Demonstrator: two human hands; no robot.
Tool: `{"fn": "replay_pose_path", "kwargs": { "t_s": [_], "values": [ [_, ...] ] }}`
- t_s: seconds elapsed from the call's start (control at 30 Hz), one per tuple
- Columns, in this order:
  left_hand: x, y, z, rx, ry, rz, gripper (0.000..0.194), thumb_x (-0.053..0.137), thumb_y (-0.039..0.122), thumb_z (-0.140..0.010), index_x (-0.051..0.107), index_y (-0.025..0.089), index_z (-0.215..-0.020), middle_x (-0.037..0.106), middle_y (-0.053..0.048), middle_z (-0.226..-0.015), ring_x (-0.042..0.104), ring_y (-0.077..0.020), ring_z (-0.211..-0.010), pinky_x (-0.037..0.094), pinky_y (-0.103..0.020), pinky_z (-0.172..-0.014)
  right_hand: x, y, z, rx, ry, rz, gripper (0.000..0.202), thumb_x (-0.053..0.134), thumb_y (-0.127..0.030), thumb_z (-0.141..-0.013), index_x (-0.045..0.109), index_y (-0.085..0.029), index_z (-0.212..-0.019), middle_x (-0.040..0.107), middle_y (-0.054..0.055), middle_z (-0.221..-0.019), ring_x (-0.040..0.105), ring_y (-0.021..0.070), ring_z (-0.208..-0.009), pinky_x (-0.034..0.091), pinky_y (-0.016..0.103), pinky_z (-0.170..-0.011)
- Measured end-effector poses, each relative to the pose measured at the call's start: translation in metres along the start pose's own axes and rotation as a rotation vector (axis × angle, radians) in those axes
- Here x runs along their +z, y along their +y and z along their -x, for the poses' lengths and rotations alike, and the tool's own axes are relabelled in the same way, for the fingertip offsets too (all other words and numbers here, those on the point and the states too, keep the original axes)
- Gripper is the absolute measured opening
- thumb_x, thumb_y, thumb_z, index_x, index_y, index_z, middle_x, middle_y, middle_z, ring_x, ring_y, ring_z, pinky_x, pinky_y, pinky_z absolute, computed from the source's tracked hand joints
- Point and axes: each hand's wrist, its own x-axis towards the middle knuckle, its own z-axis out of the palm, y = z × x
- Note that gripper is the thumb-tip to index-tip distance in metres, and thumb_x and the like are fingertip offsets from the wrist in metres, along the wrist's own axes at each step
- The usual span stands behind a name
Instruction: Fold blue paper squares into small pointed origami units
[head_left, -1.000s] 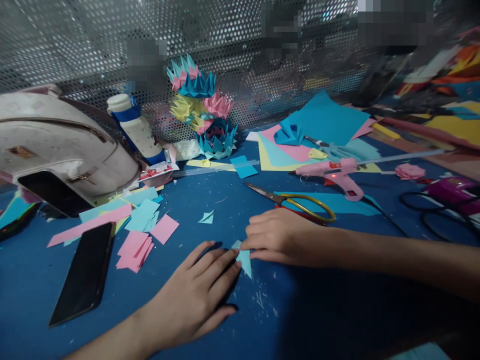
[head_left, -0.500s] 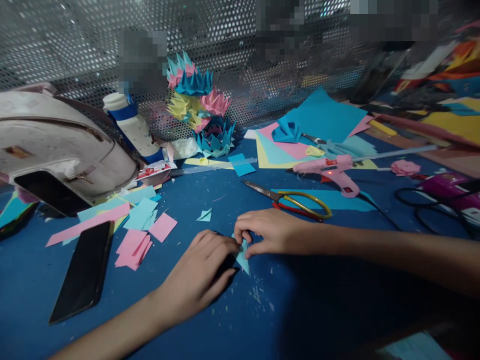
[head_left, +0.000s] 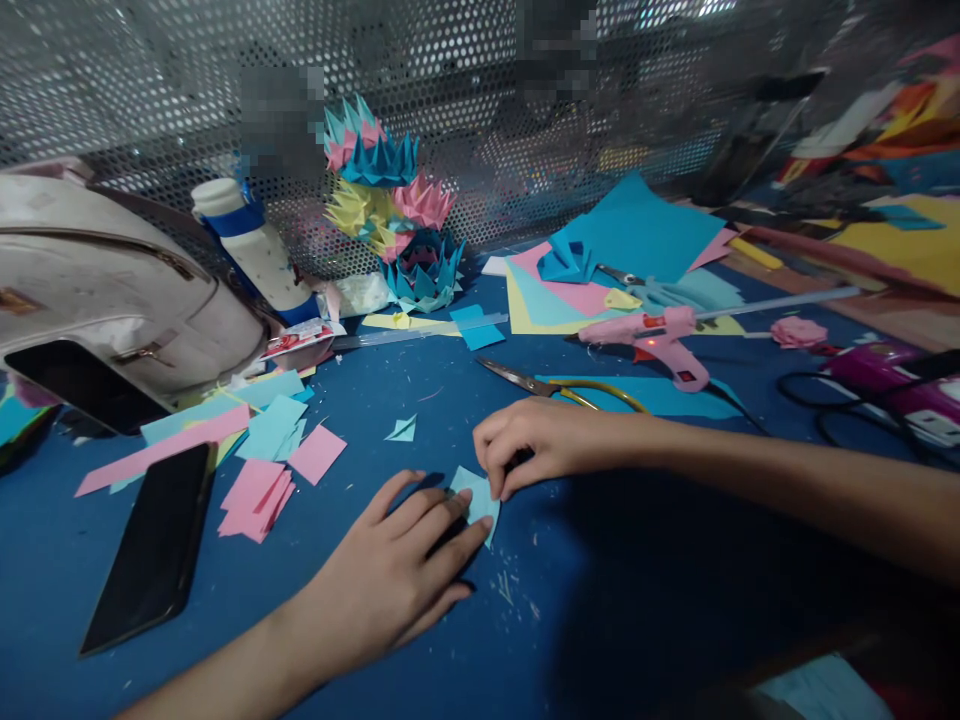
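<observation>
Fingers of the left hand have fanned out since half a second ago, two tips resting on light-blue paper between both hands; the right hand pinches its right edge, scissors lying just beyond that hand.

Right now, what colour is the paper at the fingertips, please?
The paper is light turquoise, clearest in the head view.

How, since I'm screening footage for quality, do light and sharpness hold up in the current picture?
Head view, lower right: a heavy shadow darkens the table below the right forearm; head view, upper right: orange items look smeared and stretched; head view, centre: the pale blue paper reads fairly clearly.
</observation>
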Motion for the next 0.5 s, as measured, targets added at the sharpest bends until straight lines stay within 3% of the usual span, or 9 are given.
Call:
{"fn": "replay_pose_path", "kwargs": {
  "t_s": [0.13,0.33,0.5],
  "values": [
    [0.001,0.001,0.002,-0.010,-0.051,-0.040,0.048,0.033,0.047,-0.108,0.051,0.021,-0.144,0.061,-0.008,-0.133,0.055,-0.0261,-0.116,0.018,-0.048,-0.113,0.001,0.002,-0.002,0.042,0.000,0.000,0.007,0.071,-0.024,-0.089,0.076,-0.019,-0.089,0.066,0.000,-0.087,0.061,0.0110,-0.080,0.039,0.021,-0.069],
    [0.002,0.003,0.002,-0.017,-0.059,-0.036,0.050,0.034,0.047,-0.108,0.048,0.020,-0.147,0.062,-0.007,-0.132,0.054,-0.0257,-0.117,0.011,-0.048,-0.117,0.006,-0.009,-0.003,0.206,0.014,0.075,0.003,0.071,-0.023,-0.088,0.071,-0.020,-0.087,0.064,-0.001,-0.090,0.060,0.0129,-0.087,0.037,0.023,-0.070],
    [0.004,0.003,0.002,-0.039,-0.031,-0.010,0.049,0.043,0.047,-0.105,0.050,0.020,-0.145,0.063,-0.007,-0.132,0.054,-0.0247,-0.117,0.009,-0.046,-0.119,0.011,-0.017,0.001,0.191,0.062,0.145,0.003,0.064,-0.019,-0.090,0.063,-0.018,-0.087,0.060,0.000,-0.089,0.056,0.0143,-0.088,0.036,0.024,-0.072]
  ]
}}
